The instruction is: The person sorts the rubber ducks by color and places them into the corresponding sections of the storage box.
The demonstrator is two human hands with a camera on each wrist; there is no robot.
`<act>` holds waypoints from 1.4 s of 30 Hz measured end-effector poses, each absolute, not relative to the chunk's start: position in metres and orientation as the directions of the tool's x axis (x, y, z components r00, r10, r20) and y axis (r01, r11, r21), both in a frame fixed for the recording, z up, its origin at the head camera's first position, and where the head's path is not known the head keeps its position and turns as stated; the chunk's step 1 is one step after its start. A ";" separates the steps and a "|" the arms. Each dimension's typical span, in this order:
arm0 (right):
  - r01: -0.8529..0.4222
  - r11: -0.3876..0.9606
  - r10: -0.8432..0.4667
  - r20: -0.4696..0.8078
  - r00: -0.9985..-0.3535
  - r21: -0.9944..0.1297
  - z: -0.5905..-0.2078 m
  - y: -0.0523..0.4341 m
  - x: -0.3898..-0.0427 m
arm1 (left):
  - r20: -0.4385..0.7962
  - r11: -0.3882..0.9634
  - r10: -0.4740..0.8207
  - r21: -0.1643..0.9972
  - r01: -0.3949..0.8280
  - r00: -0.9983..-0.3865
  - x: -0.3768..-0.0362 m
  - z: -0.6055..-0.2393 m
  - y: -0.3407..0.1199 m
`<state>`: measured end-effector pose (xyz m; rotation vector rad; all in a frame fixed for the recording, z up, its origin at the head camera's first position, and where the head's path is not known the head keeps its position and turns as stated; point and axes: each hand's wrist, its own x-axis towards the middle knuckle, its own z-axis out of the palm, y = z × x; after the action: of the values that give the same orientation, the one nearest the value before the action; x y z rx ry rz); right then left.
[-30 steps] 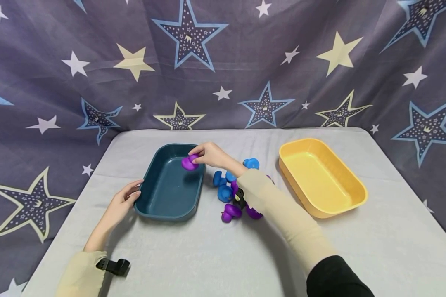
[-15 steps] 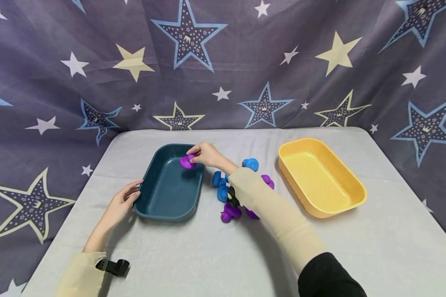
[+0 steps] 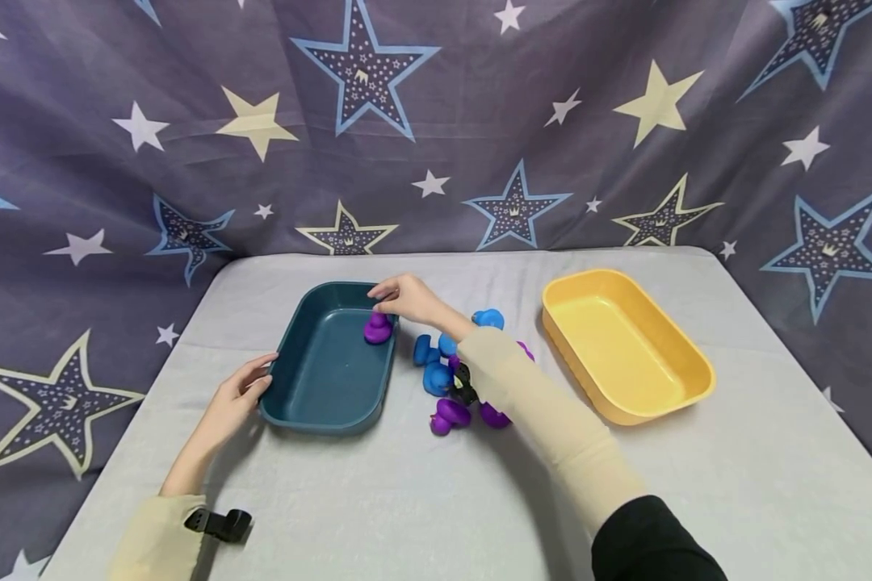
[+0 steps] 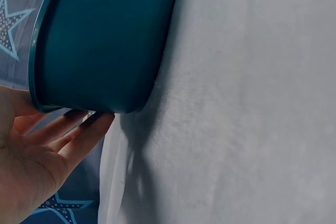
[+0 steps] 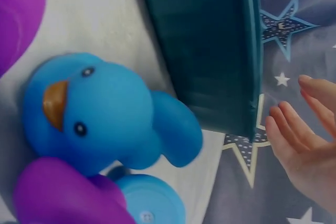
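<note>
On the white cloth-covered tabletop [image 3: 371,500] stand a yellow rectangular plastic tub [image 3: 618,347] and a dark teal rectangular plastic tub [image 3: 327,379]. The left hand [image 3: 234,399] touches the teal tub's side with straightened fingers; the right hand [image 3: 409,298], fingers parted and holding nothing, hangs over its opposite rim. Below, inside that tub, is a smooth purple toy duck [image 3: 378,329], which might topple if it lands tilted. Drawn back low, the right hand could scatter the blue toy ducks [image 3: 438,378].

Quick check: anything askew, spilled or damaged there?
Slightly: right of the rectangular dark teal plastic tray, a rounded purple toy duck lies tipped on the pale tablecloth instead of sitting upright. No spill or damage visible.
</note>
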<state>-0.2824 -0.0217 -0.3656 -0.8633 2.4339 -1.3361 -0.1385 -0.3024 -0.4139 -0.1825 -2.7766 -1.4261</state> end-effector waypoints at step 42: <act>-0.527 0.427 -0.680 0.124 -0.723 -0.735 -0.344 0.091 -0.218 | 0.046 0.580 0.062 0.811 0.073 -0.997 -0.138 -0.413 -0.300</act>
<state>-0.2183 0.0913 -0.3441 -1.0653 2.4865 -1.1752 -0.1380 -0.2998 -0.4125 -0.1195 -2.7812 -1.4294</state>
